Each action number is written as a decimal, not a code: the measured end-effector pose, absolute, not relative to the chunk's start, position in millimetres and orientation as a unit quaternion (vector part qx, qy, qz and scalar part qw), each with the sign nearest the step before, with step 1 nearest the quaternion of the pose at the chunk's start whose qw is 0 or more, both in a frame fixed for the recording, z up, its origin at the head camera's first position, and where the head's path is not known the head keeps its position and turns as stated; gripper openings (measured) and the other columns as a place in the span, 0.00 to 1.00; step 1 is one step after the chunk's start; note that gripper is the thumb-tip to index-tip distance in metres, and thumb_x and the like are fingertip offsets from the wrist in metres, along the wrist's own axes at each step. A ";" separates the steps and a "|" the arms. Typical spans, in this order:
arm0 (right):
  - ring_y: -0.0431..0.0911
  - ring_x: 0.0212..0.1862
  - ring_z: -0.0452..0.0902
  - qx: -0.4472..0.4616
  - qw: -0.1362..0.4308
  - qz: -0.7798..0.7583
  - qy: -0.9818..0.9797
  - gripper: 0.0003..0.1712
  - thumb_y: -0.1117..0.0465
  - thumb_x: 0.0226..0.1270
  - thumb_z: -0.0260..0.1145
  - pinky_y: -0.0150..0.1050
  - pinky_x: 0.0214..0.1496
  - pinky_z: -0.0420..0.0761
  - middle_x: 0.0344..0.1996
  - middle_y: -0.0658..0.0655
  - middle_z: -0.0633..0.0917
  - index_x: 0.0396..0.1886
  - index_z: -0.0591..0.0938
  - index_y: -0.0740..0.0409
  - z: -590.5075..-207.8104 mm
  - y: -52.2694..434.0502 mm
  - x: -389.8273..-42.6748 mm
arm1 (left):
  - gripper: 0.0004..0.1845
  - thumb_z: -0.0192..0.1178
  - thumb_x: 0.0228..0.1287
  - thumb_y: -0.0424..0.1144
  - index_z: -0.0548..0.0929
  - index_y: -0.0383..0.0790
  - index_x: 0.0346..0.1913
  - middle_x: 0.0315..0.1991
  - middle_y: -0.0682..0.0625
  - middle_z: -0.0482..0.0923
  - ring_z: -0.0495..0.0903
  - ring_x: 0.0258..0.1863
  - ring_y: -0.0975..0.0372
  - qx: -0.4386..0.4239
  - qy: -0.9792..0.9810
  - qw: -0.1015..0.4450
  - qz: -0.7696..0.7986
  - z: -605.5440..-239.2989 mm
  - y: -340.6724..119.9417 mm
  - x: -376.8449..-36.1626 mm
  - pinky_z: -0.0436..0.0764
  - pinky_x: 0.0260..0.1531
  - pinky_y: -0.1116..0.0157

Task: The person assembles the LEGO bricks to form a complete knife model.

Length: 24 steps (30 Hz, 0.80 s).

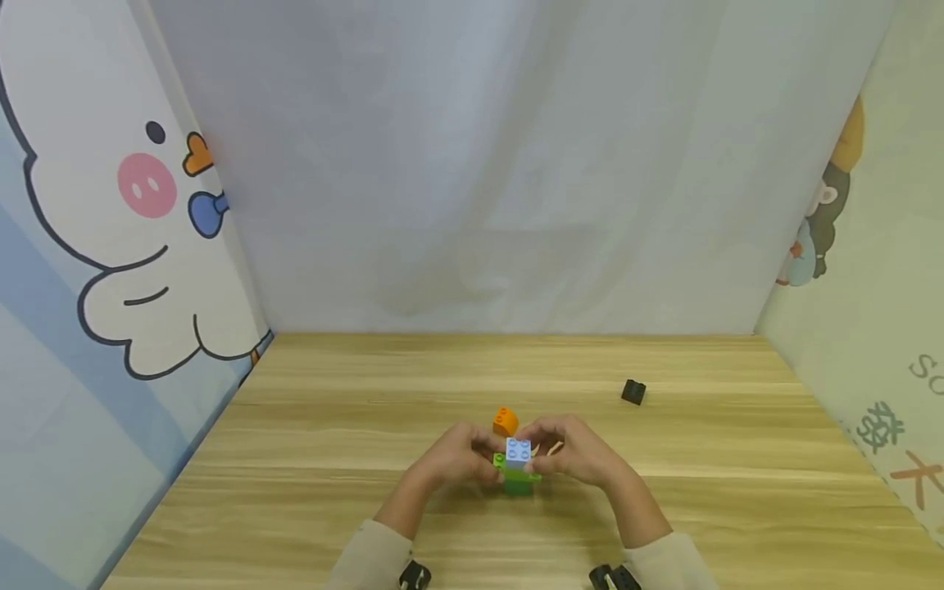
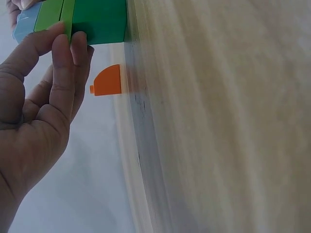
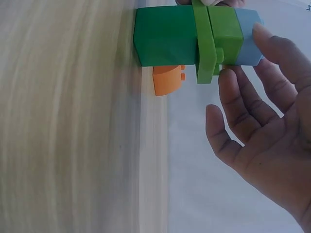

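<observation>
Between the left grip (image 1: 456,456) and the right grip (image 1: 583,455), a stack of toy building bricks (image 1: 519,474) is held upright, with its long axis vertical. By the left grip, the stack is pinched at the level of the light green plate (image 3: 205,46), just above the dark green brick (image 2: 99,22). By the right grip, placed higher, the light blue brick (image 1: 518,449) at the top is held between thumb and fingers, while its little finger is free. Thus the light blue brick is nearer to the right grip, directly above the light green brick (image 3: 226,31), and no gap is seen between these two; on this vertical alignment the coming move seems to depend. Whether the base touches the surface (image 1: 332,393) cannot be told surely. The orange curved brick (image 1: 505,422) lies just beyond both grips, and the black brick (image 1: 633,392) farther beyond the right one.
</observation>
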State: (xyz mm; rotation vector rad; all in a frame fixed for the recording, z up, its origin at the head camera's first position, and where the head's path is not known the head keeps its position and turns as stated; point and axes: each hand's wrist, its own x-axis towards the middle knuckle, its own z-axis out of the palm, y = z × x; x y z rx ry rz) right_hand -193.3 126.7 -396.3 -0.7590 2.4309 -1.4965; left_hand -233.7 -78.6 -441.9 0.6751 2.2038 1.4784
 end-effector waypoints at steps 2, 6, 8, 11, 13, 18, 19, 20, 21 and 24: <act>0.51 0.33 0.74 -0.260 0.094 -0.501 0.820 0.17 0.69 0.47 0.66 0.43 0.35 0.75 0.32 0.58 0.79 0.41 0.77 0.65 -395.6 126.6 -192.5 | 0.18 0.66 0.35 0.26 0.80 0.34 0.36 0.26 0.47 0.77 0.75 0.26 0.60 0.242 0.788 0.200 0.530 -441.8 -78.9 -233.1 0.76 0.26 0.65; 0.51 0.33 0.73 -0.261 0.094 -0.494 0.824 0.18 0.69 0.49 0.65 0.44 0.36 0.74 0.32 0.59 0.78 0.43 0.76 0.65 -392.0 127.2 -190.5 | 0.18 0.66 0.35 0.26 0.80 0.34 0.37 0.27 0.48 0.77 0.75 0.26 0.60 0.238 0.787 0.203 0.531 -440.9 -79.0 -232.4 0.76 0.26 0.65; 0.52 0.34 0.73 -0.255 0.095 -0.494 0.825 0.19 0.69 0.50 0.64 0.42 0.37 0.74 0.32 0.60 0.77 0.45 0.74 0.66 -390.0 127.7 -188.8 | 0.18 0.66 0.36 0.25 0.80 0.33 0.38 0.28 0.48 0.77 0.76 0.27 0.60 0.234 0.787 0.207 0.532 -440.8 -79.3 -231.9 0.76 0.27 0.65; 0.51 0.35 0.73 -0.246 0.095 -0.494 0.829 0.21 0.67 0.51 0.64 0.41 0.37 0.74 0.34 0.60 0.77 0.47 0.73 0.65 -387.2 128.7 -187.1 | 0.18 0.65 0.36 0.25 0.79 0.32 0.38 0.29 0.47 0.77 0.76 0.28 0.59 0.230 0.785 0.212 0.535 -441.2 -79.8 -232.2 0.76 0.27 0.65; 0.51 0.35 0.72 -0.238 0.093 -0.495 0.830 0.21 0.67 0.51 0.63 0.41 0.38 0.74 0.34 0.61 0.76 0.47 0.73 0.64 -386.1 130.0 -186.2 | 0.19 0.66 0.36 0.25 0.79 0.32 0.39 0.29 0.47 0.77 0.76 0.28 0.60 0.229 0.787 0.211 0.532 -441.3 -79.8 -232.8 0.76 0.28 0.65; 0.52 0.37 0.72 -0.223 0.084 -0.500 0.833 0.21 0.67 0.52 0.63 0.41 0.38 0.73 0.35 0.62 0.76 0.48 0.73 0.64 -386.4 136.7 -184.5 | 0.20 0.66 0.35 0.26 0.79 0.33 0.39 0.30 0.49 0.78 0.76 0.29 0.60 0.230 0.795 0.209 0.522 -441.0 -79.7 -233.8 0.76 0.28 0.65; 0.53 0.37 0.71 -0.222 0.081 -0.500 0.833 0.21 0.66 0.52 0.63 0.42 0.38 0.73 0.35 0.61 0.76 0.48 0.73 0.64 -387.3 138.5 -184.8 | 0.20 0.66 0.35 0.26 0.79 0.33 0.39 0.30 0.49 0.78 0.76 0.29 0.60 0.229 0.795 0.210 0.521 -441.3 -79.7 -234.1 0.76 0.29 0.65; 0.54 0.38 0.71 -0.220 0.079 -0.501 0.833 0.21 0.66 0.52 0.63 0.43 0.38 0.73 0.35 0.60 0.76 0.48 0.73 0.64 -388.8 140.6 -185.4 | 0.20 0.66 0.35 0.26 0.79 0.33 0.39 0.30 0.49 0.78 0.76 0.29 0.60 0.227 0.796 0.210 0.520 -441.5 -79.7 -234.2 0.76 0.29 0.65; 0.54 0.38 0.71 -0.218 0.075 -0.502 0.834 0.21 0.65 0.52 0.63 0.44 0.39 0.73 0.35 0.60 0.76 0.48 0.73 0.63 -390.7 142.8 -186.3 | 0.20 0.66 0.35 0.26 0.79 0.33 0.39 0.30 0.48 0.78 0.76 0.29 0.60 0.227 0.796 0.211 0.520 -441.9 -79.7 -234.4 0.76 0.29 0.65; 0.54 0.39 0.71 -0.215 0.064 -0.502 0.835 0.21 0.63 0.53 0.63 0.45 0.39 0.72 0.35 0.57 0.76 0.49 0.73 0.62 -399.6 150.4 -191.3 | 0.19 0.66 0.34 0.26 0.80 0.34 0.38 0.30 0.49 0.78 0.76 0.29 0.59 0.223 0.796 0.211 0.522 -443.6 -79.0 -234.6 0.76 0.29 0.65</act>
